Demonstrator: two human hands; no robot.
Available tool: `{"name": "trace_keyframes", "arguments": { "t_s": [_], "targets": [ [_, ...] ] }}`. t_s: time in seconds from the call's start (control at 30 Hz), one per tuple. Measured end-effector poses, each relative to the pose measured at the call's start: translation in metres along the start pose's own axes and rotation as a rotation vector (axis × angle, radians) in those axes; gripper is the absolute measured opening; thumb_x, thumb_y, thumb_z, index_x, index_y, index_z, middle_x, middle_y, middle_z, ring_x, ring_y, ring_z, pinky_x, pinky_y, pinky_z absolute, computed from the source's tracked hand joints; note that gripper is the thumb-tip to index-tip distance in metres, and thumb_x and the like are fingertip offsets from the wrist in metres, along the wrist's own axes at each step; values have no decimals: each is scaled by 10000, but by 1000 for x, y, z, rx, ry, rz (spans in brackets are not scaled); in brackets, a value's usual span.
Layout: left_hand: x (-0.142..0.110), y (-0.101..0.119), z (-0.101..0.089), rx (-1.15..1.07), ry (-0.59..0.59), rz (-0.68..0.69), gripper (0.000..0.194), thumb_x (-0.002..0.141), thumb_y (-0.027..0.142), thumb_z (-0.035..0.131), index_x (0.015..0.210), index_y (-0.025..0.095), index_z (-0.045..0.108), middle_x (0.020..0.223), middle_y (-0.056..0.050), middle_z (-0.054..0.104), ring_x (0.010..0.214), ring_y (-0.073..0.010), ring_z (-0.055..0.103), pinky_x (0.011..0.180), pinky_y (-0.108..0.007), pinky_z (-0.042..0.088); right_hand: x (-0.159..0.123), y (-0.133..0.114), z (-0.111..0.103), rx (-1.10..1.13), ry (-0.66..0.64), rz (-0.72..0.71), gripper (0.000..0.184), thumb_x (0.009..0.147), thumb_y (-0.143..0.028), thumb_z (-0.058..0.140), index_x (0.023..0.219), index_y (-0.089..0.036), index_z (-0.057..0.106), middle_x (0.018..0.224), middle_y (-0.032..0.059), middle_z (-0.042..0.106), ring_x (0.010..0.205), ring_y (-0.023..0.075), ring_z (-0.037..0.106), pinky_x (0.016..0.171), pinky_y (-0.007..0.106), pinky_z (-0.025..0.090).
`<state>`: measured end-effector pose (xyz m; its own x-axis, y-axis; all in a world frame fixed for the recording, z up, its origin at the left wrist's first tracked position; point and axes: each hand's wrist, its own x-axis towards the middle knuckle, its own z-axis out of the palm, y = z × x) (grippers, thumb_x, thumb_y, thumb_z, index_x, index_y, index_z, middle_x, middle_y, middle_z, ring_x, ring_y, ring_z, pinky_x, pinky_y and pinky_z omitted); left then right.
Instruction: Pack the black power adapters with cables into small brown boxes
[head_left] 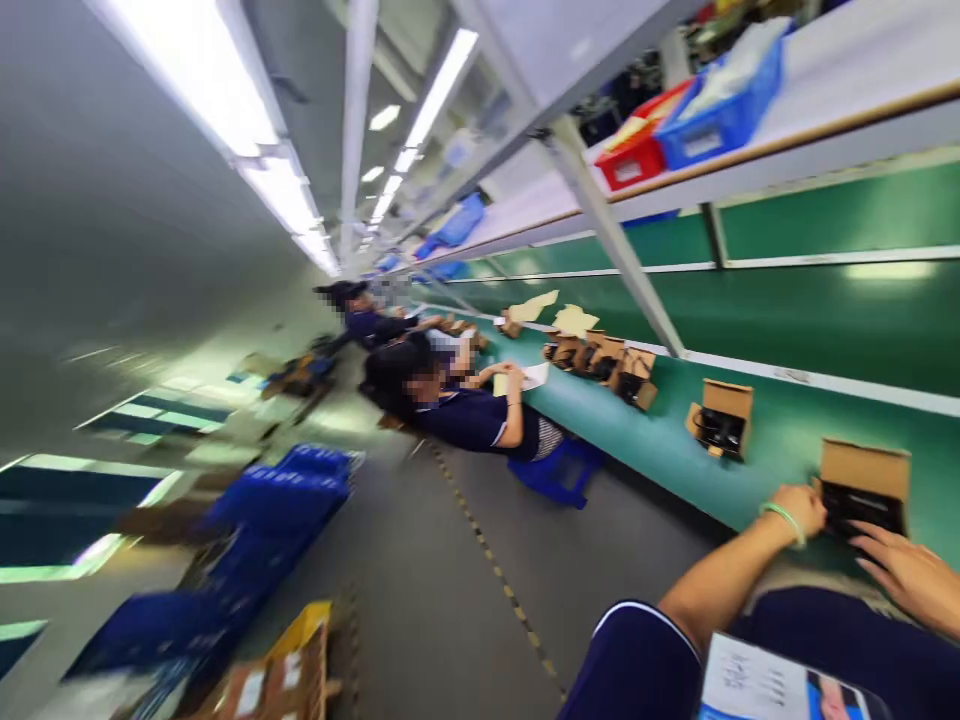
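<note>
The view is tilted and blurred. An open brown cardboard box (864, 468) with a black item (855, 510) inside lies on the green work surface (787, 440) at the lower right. My left hand (799, 506), with a green band on its wrist, is curled against the box's left side. On the other side, my right hand (909, 574) lies with its fingers stretched out, just below the box and touching its front. A printed sheet (757, 682) rests on my lap.
More open boxes (720, 415) with black items stand along the green surface (622, 370). Seated people in dark shirts (472, 415) work further down the line. Red (634, 160) and blue bins (720, 110) sit on the shelf above. Blue crates (270, 510) stand on the floor to the left.
</note>
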<state>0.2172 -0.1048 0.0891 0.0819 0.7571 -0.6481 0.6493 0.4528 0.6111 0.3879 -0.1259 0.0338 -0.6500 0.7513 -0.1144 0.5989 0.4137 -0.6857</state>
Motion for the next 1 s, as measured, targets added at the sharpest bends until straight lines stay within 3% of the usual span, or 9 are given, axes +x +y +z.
{"name": "trace_keyframes", "arguments": {
  "t_s": [0.1, 0.23, 0.37, 0.53, 0.63, 0.73, 0.83, 1.0],
  "targets": [
    [20, -12, 9, 284, 33, 32, 342, 888, 325, 383, 1001, 148, 653, 1080, -151, 648, 1038, -287, 580, 933, -410, 435, -19, 4, 9, -4, -103, 139, 398, 906, -421, 372, 924, -191, 696, 1186, 151, 600, 1110, 281, 561, 973, 407, 443],
    [32, -25, 15, 426, 79, 76, 356, 889, 288, 340, 1041, 120, 615, 1078, -177, 641, 994, -290, 598, 870, -397, 458, 17, 5, 2, -208, -38, 319, 299, 877, -134, 374, 1022, -125, 636, 1101, 169, 620, 958, 253, 621, 847, 355, 479],
    [37, -32, 20, 442, 111, 53, 341, 888, 314, 353, 1032, 144, 611, 1061, -157, 650, 980, -281, 604, 854, -381, 458, 41, 13, -8, -423, -55, 372, 271, 783, 6, 427, 936, -67, 639, 979, 230, 632, 946, 299, 604, 812, 385, 466],
    [42, -37, 21, 440, 96, 75, 377, 891, 326, 326, 1052, 137, 609, 1056, -166, 646, 991, -292, 595, 868, -402, 452, 55, 20, -8, -406, -93, 321, 289, 876, -97, 374, 983, -107, 642, 915, 185, 661, 863, 286, 616, 769, 396, 452],
    [43, -38, 22, 441, 87, 96, 400, 895, 340, 312, 1075, 132, 602, 1064, -169, 643, 996, -298, 594, 883, -415, 448, 67, 14, 1, -373, -102, 288, 281, 909, -191, 385, 1009, -119, 638, 965, 168, 655, 910, 281, 600, 807, 387, 421],
    [43, -38, 21, 441, 82, 96, 409, 896, 333, 303, 1091, 124, 596, 1069, -172, 641, 1004, -295, 594, 898, -413, 442, 74, 8, 13, -335, -85, 331, 251, 870, -135, 406, 966, -95, 634, 1012, 190, 635, 1001, 291, 565, 837, 387, 388],
    [44, -38, 21, 430, 83, 88, 395, 893, 328, 313, 1085, 132, 597, 1068, -162, 644, 1007, -288, 594, 912, -408, 436, 75, 8, 21, -265, -57, 421, 219, 833, -125, 437, 954, -90, 616, 952, 196, 642, 959, 293, 580, 803, 394, 391],
    [45, -42, 23, 386, 101, 74, 361, 888, 328, 335, 1050, 150, 605, 1052, -155, 648, 1005, -289, 596, 904, -408, 440, 69, 20, 11, -68, 27, 476, 209, 853, -246, 422, 995, -185, 563, 884, 69, 665, 850, 204, 614, 743, 321, 435]
  ]
}}
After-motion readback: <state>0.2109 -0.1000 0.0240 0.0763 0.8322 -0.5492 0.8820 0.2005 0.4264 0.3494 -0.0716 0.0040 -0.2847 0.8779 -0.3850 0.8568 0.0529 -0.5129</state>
